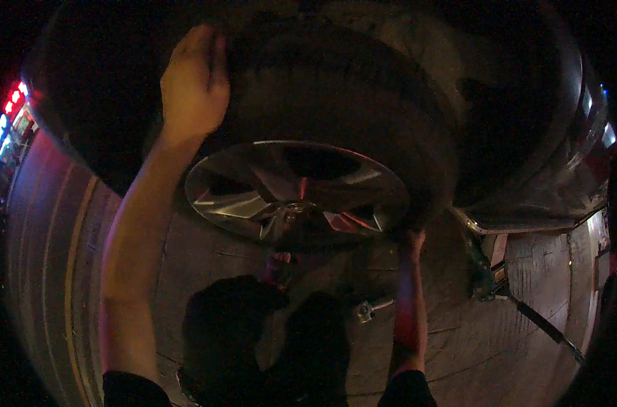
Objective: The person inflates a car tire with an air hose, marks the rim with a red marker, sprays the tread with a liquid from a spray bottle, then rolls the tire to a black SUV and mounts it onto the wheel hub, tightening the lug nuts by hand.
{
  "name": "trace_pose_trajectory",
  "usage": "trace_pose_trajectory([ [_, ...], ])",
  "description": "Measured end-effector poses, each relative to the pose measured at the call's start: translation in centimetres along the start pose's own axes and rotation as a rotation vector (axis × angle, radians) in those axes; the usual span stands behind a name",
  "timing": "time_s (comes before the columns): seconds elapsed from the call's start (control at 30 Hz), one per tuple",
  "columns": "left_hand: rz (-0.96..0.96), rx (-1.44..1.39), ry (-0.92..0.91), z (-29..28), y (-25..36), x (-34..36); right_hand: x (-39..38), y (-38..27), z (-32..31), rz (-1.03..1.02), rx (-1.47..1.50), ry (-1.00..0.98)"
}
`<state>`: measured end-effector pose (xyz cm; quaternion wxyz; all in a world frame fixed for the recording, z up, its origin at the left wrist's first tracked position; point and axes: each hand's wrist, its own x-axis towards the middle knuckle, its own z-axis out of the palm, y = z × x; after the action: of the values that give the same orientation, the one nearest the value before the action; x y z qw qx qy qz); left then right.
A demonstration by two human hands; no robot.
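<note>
The left hand [194, 85] is lying flat on the top of the tyre [335, 102], fingers together and curled over the tread. The right hand [411, 239] is reaching up under the tyre's lower edge; I cannot tell how its fingers are set, since the rubber is hiding them. Between the two hands, the car wheel with its silver spoked rim [296, 190] is standing at the wheel arch [458, 61], the car's body raised on a jack [483, 275] to the right. A metal wrench socket [367, 310] is lying on the paved ground [458, 353] just beside the person's knees. The wheel seems to be neither clearly bolted nor free yet; fastening or lifting away looks unfinished.
</note>
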<state>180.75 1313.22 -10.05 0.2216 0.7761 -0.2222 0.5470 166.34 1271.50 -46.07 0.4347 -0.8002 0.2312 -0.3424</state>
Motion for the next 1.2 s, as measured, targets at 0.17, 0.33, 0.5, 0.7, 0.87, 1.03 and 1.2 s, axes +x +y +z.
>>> trace_pose_trajectory([
  [0.17, 0.045, 0.004, 0.026, -0.9, -0.4, -0.5, -0.4, 0.3, -1.2, 0.033, -0.005, 0.004],
  [0.33, 0.112, -0.004, 0.068, 0.1, -0.6, -0.6, -1.3, 0.1, -1.4, 0.074, 0.063, 0.069],
  [0.5, 0.000, 0.000, -0.034, -1.7, 0.0, -0.4, -13.3, -4.9, 5.3, 0.397, 0.495, -0.030],
  [0.7, 0.172, 0.053, 0.183, -0.7, -0.3, -0.4, -21.4, -9.4, 21.8, 0.762, 1.115, -0.362],
  [0.87, 0.060, -0.022, 0.055, -0.8, 1.2, -0.5, -17.8, -7.0, 27.5, 0.682, 1.093, -0.358],
  [1.03, 0.082, 0.002, 0.096, -1.1, 1.3, -0.3, -17.3, -6.4, 27.5, 1.168, 1.712, -0.440],
  [1.2, 0.113, 0.027, 0.039, -2.5, -0.7, -1.0, -21.7, -12.0, 27.3, 1.102, 1.818, -0.383],
])
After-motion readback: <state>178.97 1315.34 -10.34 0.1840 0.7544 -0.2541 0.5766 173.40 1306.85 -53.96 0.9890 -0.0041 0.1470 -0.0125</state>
